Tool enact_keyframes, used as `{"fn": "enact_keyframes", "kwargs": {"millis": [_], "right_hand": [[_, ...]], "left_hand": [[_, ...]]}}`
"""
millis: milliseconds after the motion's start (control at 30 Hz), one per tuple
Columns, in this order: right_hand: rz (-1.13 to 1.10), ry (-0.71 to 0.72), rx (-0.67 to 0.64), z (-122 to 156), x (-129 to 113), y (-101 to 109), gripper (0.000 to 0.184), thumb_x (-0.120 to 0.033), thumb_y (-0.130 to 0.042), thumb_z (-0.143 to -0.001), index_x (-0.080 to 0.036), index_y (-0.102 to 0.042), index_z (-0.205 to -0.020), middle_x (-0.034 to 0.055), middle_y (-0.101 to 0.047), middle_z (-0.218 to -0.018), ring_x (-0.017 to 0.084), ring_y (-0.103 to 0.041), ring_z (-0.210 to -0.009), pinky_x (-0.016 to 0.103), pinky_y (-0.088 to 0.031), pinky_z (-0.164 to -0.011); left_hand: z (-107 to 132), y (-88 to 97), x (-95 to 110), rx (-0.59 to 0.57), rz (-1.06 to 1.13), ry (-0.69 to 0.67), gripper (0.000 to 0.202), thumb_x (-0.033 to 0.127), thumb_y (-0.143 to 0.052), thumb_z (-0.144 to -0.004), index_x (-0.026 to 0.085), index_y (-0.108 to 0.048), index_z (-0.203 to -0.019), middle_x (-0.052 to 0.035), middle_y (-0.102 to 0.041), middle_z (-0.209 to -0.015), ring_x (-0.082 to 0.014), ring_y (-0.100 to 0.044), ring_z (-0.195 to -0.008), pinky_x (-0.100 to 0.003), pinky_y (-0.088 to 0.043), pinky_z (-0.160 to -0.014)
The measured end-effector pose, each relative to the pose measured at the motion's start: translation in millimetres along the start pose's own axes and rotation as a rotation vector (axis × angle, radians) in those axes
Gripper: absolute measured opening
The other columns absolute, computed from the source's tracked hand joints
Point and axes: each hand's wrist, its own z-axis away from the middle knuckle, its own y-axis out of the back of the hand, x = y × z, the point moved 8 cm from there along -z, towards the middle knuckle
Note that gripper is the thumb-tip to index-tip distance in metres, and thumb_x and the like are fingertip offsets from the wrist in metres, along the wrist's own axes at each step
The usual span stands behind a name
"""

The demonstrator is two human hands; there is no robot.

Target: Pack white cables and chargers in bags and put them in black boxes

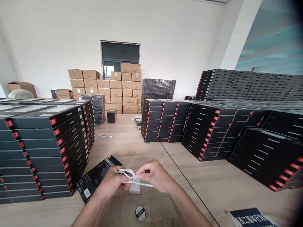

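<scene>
The left hand (111,182) and right hand (155,176) both grip a white charging cable (125,174) over the near wooden table (127,148). Its light, soft coil flops easily; the stiffer white charger block (134,187) below offers the firmest hold.

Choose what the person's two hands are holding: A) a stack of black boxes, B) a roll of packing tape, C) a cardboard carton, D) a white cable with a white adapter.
D: the left hand and right hand grip loops of white cable, with the white adapter just below them.
</scene>
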Motion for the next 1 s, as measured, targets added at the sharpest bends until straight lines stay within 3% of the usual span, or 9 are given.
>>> {"fn": "enact_keyframes", "kwargs": {"millis": [133, 400, 600, 733, 867, 1000], "right_hand": [[-0.037, 0.019, 0.001, -1, 0, -4, 0.008, -0.024, -0.072, -0.070, -0.019, -0.078, -0.069, 0.0014, -0.075, -0.067, 0.015, -0.063, -0.060, 0.024, -0.046, -0.058], [0.109, 0.080, 0.231, -6, 2, -2, 0.015, -0.016, -0.061, -0.072, -0.020, -0.076, -0.071, 0.0027, -0.076, -0.075, 0.019, -0.069, -0.070, 0.027, -0.052, -0.066], [0.315, 0.204, 0.309, 4, -19, -16, 0.036, -0.017, -0.046, -0.086, -0.021, -0.065, -0.116, 0.0061, -0.076, -0.097, 0.021, -0.071, -0.083, 0.030, -0.053, -0.073], [0.451, 0.273, 0.242, 5, -28, -32, 0.028, -0.015, -0.051, -0.082, -0.024, -0.064, -0.105, 0.0042, -0.074, -0.096, 0.019, -0.069, -0.081, 0.026, -0.051, -0.067], [0.544, 0.292, 0.180, 3, -29, -36, 0.026, -0.011, -0.044, -0.086, -0.025, -0.063, -0.098, 0.0011, -0.073, -0.085, 0.017, -0.066, -0.072, 0.024, -0.045, -0.062], [0.847, 0.333, 0.196, 2, -34, -35, 0.022, -0.009, -0.051, -0.085, -0.025, -0.065, -0.091, 0.0003, -0.070, -0.073, 0.018, -0.063, -0.067, 0.027, -0.038, -0.062]], "left_hand": [[2, -0.5, -5, 0.017, 0.009, 0.026, 0.030, 0.025, -0.084, -0.051, 0.013, -0.067, -0.072, -0.0018, -0.068, -0.063, -0.0132, -0.058, -0.051, -0.025, -0.049, -0.049], [-2, 3.1, -1, 0.154, 0.054, -0.029, 0.035, 0.030, -0.087, -0.049, 0.014, -0.067, -0.073, -0.0026, -0.069, -0.067, -0.0141, -0.060, -0.056, -0.024, -0.049, -0.052], [-4, 15.9, 7, 0.269, 0.099, -0.089, 0.037, 0.039, -0.083, -0.053, 0.015, -0.067, -0.077, -0.0013, -0.068, -0.069, -0.0145, -0.061, -0.062, -0.027, -0.052, -0.061], [-4, 19.9, 7, 0.255, 0.068, -0.060, 0.036, 0.036, -0.084, -0.051, 0.015, -0.067, -0.076, -0.0023, -0.069, -0.069, -0.0162, -0.062, -0.061, -0.028, -0.051, -0.059], [-4, 19.3, 7, 0.204, 0.007, -0.050, 0.029, 0.032, -0.082, -0.053, 0.015, -0.066, -0.071, -0.0021, -0.067, -0.064, -0.0157, -0.060, -0.056, -0.028, -0.050, -0.056], [-4, 16.9, 12, 0.205, -0.066, -0.120, 0.019, 0.026, -0.077, -0.055, 0.017, -0.062, -0.063, 0.0020, -0.060, -0.055, -0.0132, -0.054, -0.051, -0.024, -0.046, -0.050]]}}
